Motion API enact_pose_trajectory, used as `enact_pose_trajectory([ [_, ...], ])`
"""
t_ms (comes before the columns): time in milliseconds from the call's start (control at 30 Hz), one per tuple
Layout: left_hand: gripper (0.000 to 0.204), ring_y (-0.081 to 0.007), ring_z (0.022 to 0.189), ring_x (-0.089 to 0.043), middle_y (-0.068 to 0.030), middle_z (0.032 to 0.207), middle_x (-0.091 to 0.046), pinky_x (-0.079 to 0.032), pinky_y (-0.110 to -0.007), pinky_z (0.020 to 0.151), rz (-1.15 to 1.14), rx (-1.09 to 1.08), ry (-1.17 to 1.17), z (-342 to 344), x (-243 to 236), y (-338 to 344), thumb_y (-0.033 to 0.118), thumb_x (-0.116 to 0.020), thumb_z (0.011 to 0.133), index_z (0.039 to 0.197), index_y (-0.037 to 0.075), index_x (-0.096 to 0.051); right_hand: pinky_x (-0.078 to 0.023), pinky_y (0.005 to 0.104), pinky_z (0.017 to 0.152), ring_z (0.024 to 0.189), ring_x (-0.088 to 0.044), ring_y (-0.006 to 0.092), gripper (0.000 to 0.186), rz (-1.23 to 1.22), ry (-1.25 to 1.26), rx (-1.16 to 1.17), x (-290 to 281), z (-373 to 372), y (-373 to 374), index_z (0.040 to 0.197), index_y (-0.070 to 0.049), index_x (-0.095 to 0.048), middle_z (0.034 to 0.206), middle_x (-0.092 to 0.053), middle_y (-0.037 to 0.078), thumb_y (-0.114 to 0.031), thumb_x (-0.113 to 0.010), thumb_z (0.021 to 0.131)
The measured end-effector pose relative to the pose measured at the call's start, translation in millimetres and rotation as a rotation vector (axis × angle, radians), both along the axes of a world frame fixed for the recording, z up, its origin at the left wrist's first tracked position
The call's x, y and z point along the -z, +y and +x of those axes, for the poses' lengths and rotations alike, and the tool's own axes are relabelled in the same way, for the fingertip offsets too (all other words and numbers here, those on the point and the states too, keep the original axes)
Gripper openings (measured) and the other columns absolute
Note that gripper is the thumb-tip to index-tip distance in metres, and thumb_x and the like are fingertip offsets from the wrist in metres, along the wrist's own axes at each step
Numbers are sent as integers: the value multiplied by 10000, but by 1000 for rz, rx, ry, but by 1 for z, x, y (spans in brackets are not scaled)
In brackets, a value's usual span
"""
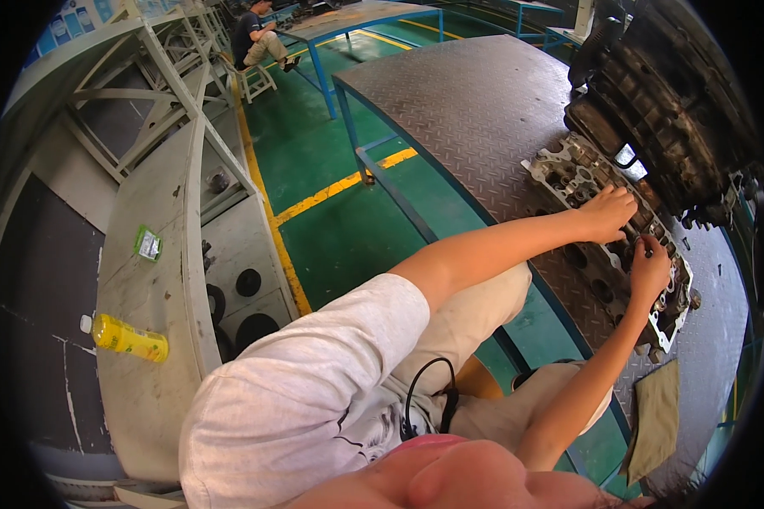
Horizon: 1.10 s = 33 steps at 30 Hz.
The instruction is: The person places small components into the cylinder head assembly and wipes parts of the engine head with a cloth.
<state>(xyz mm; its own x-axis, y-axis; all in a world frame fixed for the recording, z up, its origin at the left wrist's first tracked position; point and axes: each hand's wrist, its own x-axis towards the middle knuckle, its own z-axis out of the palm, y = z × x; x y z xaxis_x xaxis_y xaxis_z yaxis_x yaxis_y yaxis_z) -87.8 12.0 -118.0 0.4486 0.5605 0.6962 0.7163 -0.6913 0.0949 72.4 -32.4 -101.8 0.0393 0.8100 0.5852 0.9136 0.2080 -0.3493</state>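
Observation:
A metal engine cylinder head (671, 318) lies lengthwise on the diamond-plate steel table (450, 102) at the right, with valve-train parts in its recesses. My left hand (605, 215) reaches across it, fingers curled down into its upper middle; what they grip is hidden. Just below, my right hand (650, 270) is closed at its fingertips around something small and dark, too small to name, at the head's middle. A large, dark, greasy engine assembly (654, 110) stands just beyond the head.
An olive cloth (654, 416) lies at the table's near edge. On my left, a pale metal shelf unit (153, 399) holds a yellow bottle (130, 338) and a small green packet (147, 243). A person (259, 42) sits on a stool beside another table (365, 17) farther back.

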Motion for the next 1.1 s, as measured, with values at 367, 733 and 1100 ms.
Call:
enact_pose_trajectory([
  [367, 303, -265, 999, -459, -79, 944, -529, -345, -380, 873, -51, 94, -41, 1, 2, 3, 196, -728, 685, 890, 79, -538, -339, 489, 931, 1101, -498, 263, 175, -110, -120, -33, 3, -7, -6, 886, -151, -690, 1103, -601, 17, -219, -676, 725],
  [733, 341, -307, 978, -443, -150, 997, -509, -360, -407, 867, 31, -53, -32, 7, 1, -2, 253, -673, 697, 894, 4, -547, -384, 462, 935, 1176, -445, 309, 286, -313, -156, -31, 2, 1, 7, 924, -156, -691, 1253, -516, 67, -133, -726, 642],
  [1100, 432, -315, 1021, -412, -171, 1006, -467, -361, -414, 881, -41, -106, -93, -2, 1, -1, 281, -713, 670, 891, -36, -521, -296, 501, 1005, 1297, -312, 321, 241, -333, -220, -64, -1, -5, 14, 847, -137, -653, 1355, -434, 90, -148, -761, 632],
])
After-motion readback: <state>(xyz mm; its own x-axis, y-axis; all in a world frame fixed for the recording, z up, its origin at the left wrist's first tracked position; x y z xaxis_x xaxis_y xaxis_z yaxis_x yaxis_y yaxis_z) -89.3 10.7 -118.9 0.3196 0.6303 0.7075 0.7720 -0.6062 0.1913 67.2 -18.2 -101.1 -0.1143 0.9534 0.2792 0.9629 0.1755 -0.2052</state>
